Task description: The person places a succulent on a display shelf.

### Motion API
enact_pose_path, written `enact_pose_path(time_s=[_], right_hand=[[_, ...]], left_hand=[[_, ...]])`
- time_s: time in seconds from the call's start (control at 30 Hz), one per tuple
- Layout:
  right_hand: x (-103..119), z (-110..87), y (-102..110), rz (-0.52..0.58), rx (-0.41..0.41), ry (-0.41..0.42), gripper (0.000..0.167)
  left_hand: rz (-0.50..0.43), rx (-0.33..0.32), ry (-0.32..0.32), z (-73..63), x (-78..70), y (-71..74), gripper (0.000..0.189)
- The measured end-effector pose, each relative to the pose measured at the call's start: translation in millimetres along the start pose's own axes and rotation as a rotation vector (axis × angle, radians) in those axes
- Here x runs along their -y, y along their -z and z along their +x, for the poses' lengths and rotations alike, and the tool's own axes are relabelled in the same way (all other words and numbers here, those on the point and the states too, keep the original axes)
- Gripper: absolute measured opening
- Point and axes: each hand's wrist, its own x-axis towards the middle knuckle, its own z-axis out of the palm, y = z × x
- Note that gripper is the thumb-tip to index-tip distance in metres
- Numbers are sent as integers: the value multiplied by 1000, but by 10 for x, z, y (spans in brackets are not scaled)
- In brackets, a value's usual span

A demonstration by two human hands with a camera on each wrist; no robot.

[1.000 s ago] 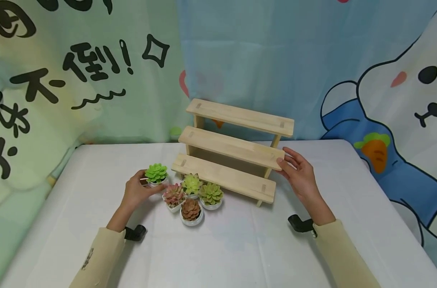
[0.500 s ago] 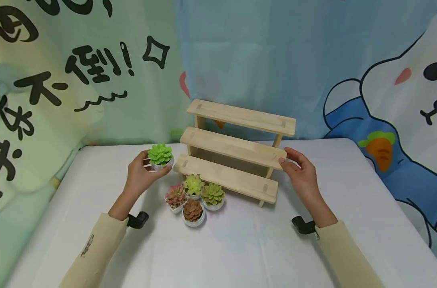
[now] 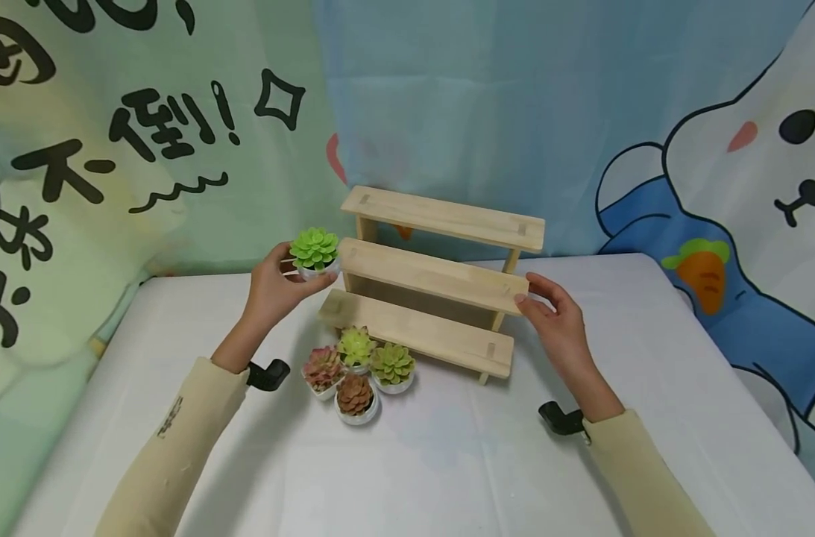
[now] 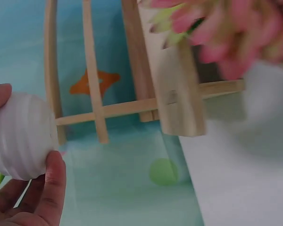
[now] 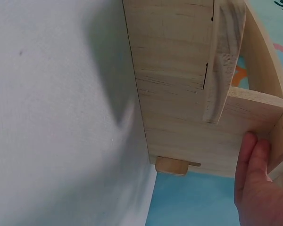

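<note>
My left hand (image 3: 273,294) holds a small bright green succulent (image 3: 315,248) in a white pot (image 4: 23,136), raised above the table beside the left end of the middle shelf. In the left wrist view the fingers (image 4: 52,188) curl around the ribbed pot. My right hand (image 3: 558,321) grips the right end of the middle shelf (image 3: 427,274) of a three-tier wooden stand (image 3: 414,328). The right wrist view has two of its fingertips (image 5: 254,146) against the wood near a shelf corner. All three tiers bear nothing.
Several potted succulents cluster before the stand's left end: a pink one (image 3: 323,367), a brown one (image 3: 355,394), a yellow-green one (image 3: 356,344) and a green one (image 3: 392,362). Behind the white-covered table (image 3: 447,462) hangs a printed curtain (image 3: 474,112).
My left hand has lifted the bright green succulent up and to the right, from beside the other pots to the middle shelf's left end. The right hand keeps its grip on the stand.
</note>
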Motion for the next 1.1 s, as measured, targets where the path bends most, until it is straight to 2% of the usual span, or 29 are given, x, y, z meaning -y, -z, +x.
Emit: enact_pose_path(time_s=[0.33,0.57,0.83,1.1], right_hand=[[-10,-8,10,55,2,8,56],[-21,-6,10,77,-3,22,54],[-39,15,12,94,-12,5,53],[-40,-5,24,111,5,24,51]], left_hand=[[-38,10,-31,281,-249,-109,60],[-53,7,-43,413,-396,-211,58],[-83,-6,-65,527,-505,-351,59],[-55,-18,-86,677,-580,-489,56]])
